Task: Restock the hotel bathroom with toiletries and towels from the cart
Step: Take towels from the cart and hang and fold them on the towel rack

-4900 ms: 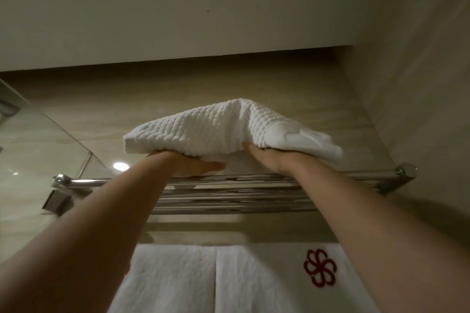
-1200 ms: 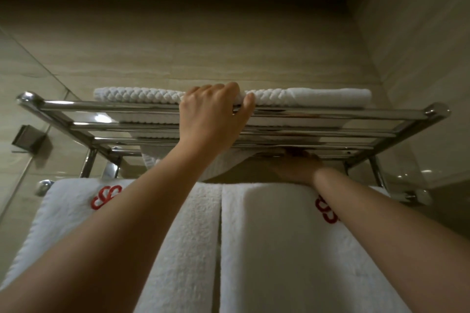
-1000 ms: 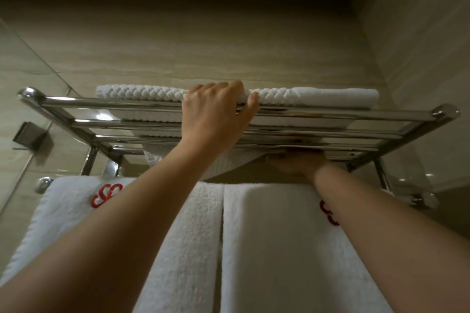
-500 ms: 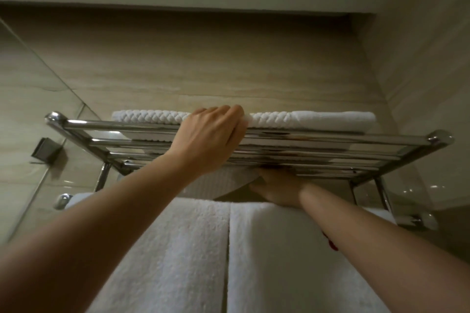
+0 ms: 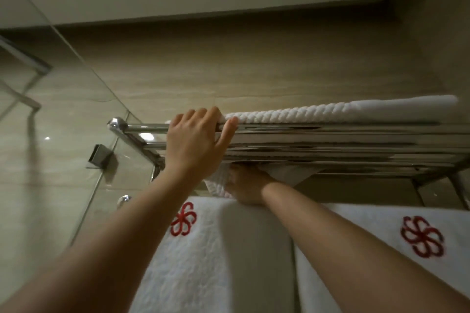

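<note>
the folded towel (image 5: 356, 112) lay flat on top of the chrome rack (image 5: 330, 140), with a corner sagging under the bars. left hand (image 5: 195, 145) gripped its left end, fingers curled over it and thumb on the front rail. right hand (image 5: 248, 185) was up under the rack touching the saggy bit, couldn't tell its grip. two logo towels (image 5: 203, 262) hung below.

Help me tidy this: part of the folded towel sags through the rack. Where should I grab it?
Probably the sagging flap, from below the rack: it hangs beneath, reachable from underneath. The right hand is there; the left hand holds the towel on top.
</note>
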